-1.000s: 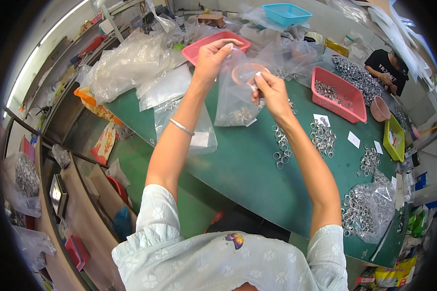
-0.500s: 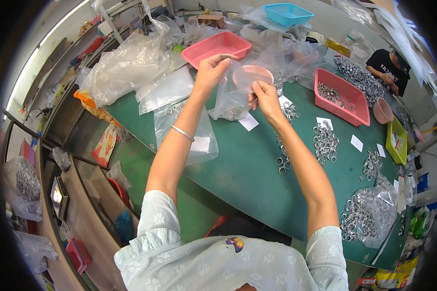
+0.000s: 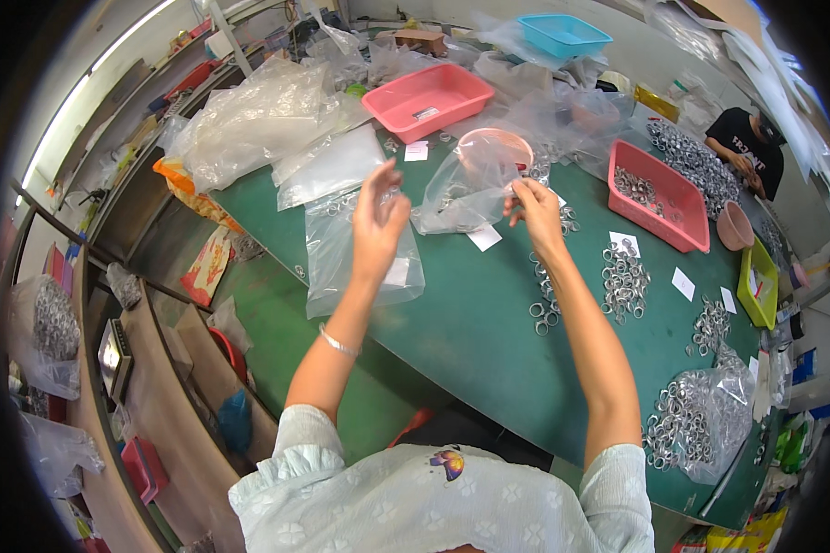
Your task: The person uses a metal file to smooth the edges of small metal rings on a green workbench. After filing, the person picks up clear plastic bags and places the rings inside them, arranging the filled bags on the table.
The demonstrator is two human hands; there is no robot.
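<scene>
head view looks down on a green tabletop (image 3: 489,332). nearest the person, at its right corner, lies a clear bag of metal rings (image 3: 701,419), and loose metal rings (image 3: 544,313) lie on the green just left of the right forearm. the left hand (image 3: 378,221) is raised over the tabletop, fingers loosely spread and holding nothing, just above a flat clear bag (image 3: 355,244) that lies on the tabletop with a white slip inside. the right hand (image 3: 537,205) is to the right of the left hand, fingers pinched shut on the edge of a clear plastic bag (image 3: 461,189), which hangs open between the two hands, well apart from the left one. a white paper slip (image 3: 484,238) lies on the tabletop just below that bag. right of the right hand, piles of rings (image 3: 625,276) and more slips are spread over the green. just beyond the held bag stands a round pink bowl (image 3: 498,146). farther on is an empty pink tray (image 3: 429,97), and to the right of the bowl a second pink tray (image 3: 659,194) with rings in it. at the far edge of the tabletop sits a blue basket (image 3: 563,35) among crumpled clear bags. another person in a black shirt (image 3: 742,147) works at the far right end.
</scene>
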